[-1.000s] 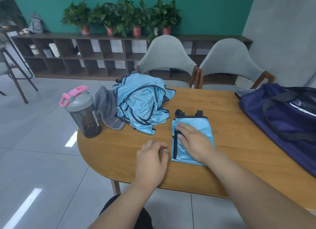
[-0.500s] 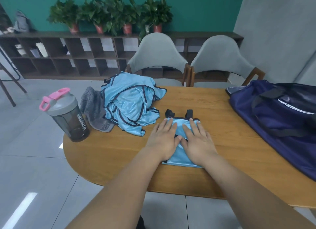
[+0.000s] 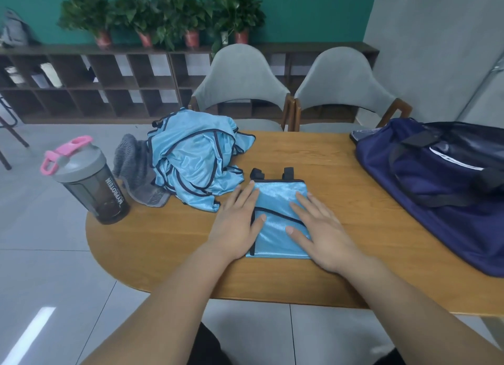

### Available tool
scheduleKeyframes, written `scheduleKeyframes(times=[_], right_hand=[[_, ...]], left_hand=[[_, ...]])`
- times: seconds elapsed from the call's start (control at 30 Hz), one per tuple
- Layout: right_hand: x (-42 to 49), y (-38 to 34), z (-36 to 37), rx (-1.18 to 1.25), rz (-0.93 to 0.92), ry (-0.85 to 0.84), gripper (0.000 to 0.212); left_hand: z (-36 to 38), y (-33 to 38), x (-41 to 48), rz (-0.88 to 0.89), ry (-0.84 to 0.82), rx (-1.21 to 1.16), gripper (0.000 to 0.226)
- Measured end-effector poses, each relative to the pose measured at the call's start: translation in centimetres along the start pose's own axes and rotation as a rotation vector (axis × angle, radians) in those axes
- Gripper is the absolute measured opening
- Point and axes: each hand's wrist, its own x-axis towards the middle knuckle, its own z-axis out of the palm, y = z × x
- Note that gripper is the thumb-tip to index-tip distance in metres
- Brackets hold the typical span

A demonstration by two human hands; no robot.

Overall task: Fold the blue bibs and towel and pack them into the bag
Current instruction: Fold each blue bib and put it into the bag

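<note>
A folded light-blue bib (image 3: 275, 201) with black trim lies flat on the wooden table (image 3: 341, 168). My left hand (image 3: 237, 222) rests flat on its left edge, fingers straight. My right hand (image 3: 319, 228) lies flat on its right side, fingers spread. A crumpled heap of blue bibs (image 3: 193, 160) sits to the back left, with a grey towel (image 3: 136, 171) bunched against it. The navy duffel bag (image 3: 436, 182) stands at the table's right end, its top open.
A dark shaker bottle (image 3: 90, 182) with a grey lid and pink loop stands near the table's left edge. Two grey chairs (image 3: 242, 83) face the far side. Shelving with potted plants (image 3: 163, 18) lines the back wall.
My left hand moved from the bare table onto the folded bib beside my right hand. Both hands then slid apart to the bib's two sides.
</note>
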Motion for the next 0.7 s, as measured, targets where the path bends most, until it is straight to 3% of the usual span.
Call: scheduleKeyframes(times=[0.07, 0.13, 0.23, 0.37, 0.57, 0.7], right_hand=[[-1.5, 0.4, 0.4, -0.08, -0.014, 0.016, 0.079], [-2.1, 0.4, 0.6, -0.132, 0.002, 0.011, 0.08], [-2.1, 0.1, 0.7, -0.117, 0.025, 0.012, 0.078], [-2.5, 0.1, 0.3, -0.05, 0.02, 0.033, 0.081], [-3.2, 0.3, -0.2, 0.033, -0.15, 0.012, 0.085], [-3.1, 0.7, 0.1, 0.127, -0.141, 0.072, 0.079]], left_hand=[[-0.2, -0.2, -0.8, 0.045, 0.072, -0.099, 0.068], [-0.5, 0.4, -1.9, 0.117, 0.014, -0.139, 0.068], [-0.4, 1.1, -3.4, 0.229, -0.055, -0.003, 0.064], [-0.1, 1.0, -4.0, 0.208, 0.043, 0.017, 0.052], [0.3, 0.9, -4.5, 0.21, 0.138, -0.072, 0.046], [0.3, 0.8, -4.5, 0.246, 0.244, -0.041, 0.044]])
